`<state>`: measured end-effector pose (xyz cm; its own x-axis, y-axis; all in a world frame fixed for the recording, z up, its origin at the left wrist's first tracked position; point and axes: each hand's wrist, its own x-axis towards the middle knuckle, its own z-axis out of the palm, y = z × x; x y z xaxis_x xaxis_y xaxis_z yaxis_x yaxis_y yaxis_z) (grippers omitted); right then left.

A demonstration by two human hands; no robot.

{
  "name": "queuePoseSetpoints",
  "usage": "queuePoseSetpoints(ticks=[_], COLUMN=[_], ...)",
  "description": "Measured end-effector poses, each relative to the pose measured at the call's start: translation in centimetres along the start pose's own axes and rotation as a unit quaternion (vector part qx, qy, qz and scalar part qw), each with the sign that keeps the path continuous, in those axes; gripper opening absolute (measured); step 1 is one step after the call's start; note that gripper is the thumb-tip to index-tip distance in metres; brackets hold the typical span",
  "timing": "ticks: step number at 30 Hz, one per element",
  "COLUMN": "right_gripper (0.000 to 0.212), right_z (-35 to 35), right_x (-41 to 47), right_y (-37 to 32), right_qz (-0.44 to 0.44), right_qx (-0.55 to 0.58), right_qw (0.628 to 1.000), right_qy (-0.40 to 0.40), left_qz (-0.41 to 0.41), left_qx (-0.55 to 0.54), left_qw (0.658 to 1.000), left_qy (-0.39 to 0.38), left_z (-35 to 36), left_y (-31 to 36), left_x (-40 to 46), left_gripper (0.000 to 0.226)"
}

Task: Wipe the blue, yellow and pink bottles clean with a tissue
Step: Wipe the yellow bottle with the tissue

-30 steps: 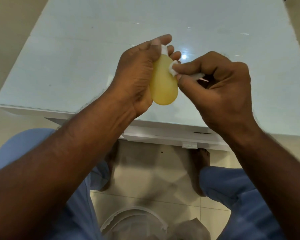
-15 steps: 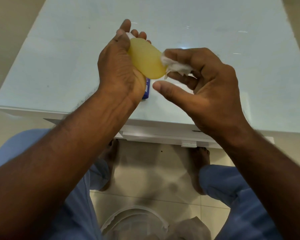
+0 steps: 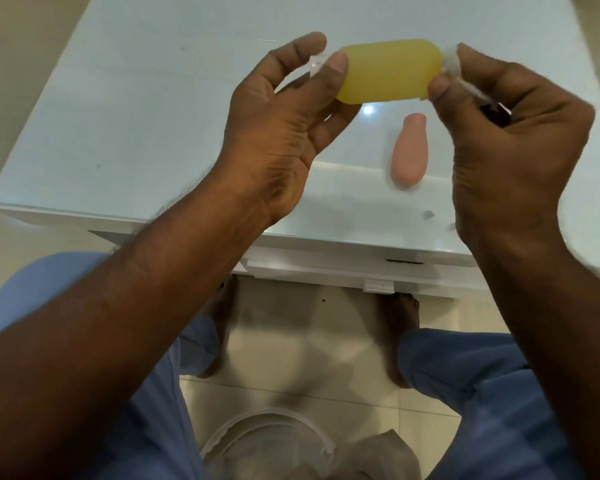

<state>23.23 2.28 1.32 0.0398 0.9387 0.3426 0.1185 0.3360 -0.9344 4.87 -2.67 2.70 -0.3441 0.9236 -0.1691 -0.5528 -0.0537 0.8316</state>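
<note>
A white table with a glossy, glass-like top (image 3: 125,133) fills the upper half of the view, its surface catching a small bright spot of reflected light (image 3: 368,110). Along its near edge runs a white frame with a small white plastic clip (image 3: 379,285) fixed under it. Beneath the table lies a floor of pale cream tiles (image 3: 291,334) with thin grout lines. The seated person's legs in light blue trousers (image 3: 492,393) spread to either side, and two bare feet (image 3: 400,327) rest on the tiles. At the bottom edge stands a round white plastic bin (image 3: 267,441) holding crumpled whitish material.
</note>
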Motion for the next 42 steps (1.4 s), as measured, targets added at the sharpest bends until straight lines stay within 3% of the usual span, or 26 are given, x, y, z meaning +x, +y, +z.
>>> queuePoseSetpoints(ticks=[7,15,22,29,33,36,39,42], right_gripper=[0.037,0.033,0.030,0.022,0.013,0.026,0.022,0.018], right_z=[0.0,0.2,0.3,1.5,0.7,0.1,-0.4,-0.2], right_x=[0.2,-0.5,-0.6,-2.2,-0.9,-0.3,-0.5,-1.3], right_y=[0.4,0.6,0.4,-0.3,-1.1,-1.1,-0.6,-0.5], right_qz=[0.031,0.069,0.043,-0.007,0.071,0.092,0.094,0.086], right_qx=[0.031,0.078,-0.031,-0.133,-0.070,-0.121,-0.294,-0.406], right_qw=[0.998,0.994,0.998,0.985,0.986,0.983,0.928,0.859], right_qy=[0.033,0.030,0.015,-0.111,-0.134,-0.100,-0.207,-0.301], left_qz=[-0.025,-0.030,0.001,0.046,0.067,0.072,0.079,0.065], left_qx=[0.085,0.092,0.148,0.267,0.378,0.463,0.538,0.620], left_qw=[0.996,0.995,0.989,0.963,0.923,0.882,0.837,0.777], left_qy=[-0.031,-0.036,-0.016,-0.004,-0.029,-0.050,-0.061,-0.081], left_z=[0.6,0.9,0.8,-0.3,-0.7,-0.9,-1.6,-2.0], left_y=[-0.7,-1.5,-2.0,-2.0,-0.7,0.1,0.0,-0.7], left_x=[-0.9,-1.4,-1.7,-1.3,-0.4,0.0,0.4,0.8], left_gripper=[0.019,0.021,0.024,0.036,0.040,0.031,0.030,0.045])
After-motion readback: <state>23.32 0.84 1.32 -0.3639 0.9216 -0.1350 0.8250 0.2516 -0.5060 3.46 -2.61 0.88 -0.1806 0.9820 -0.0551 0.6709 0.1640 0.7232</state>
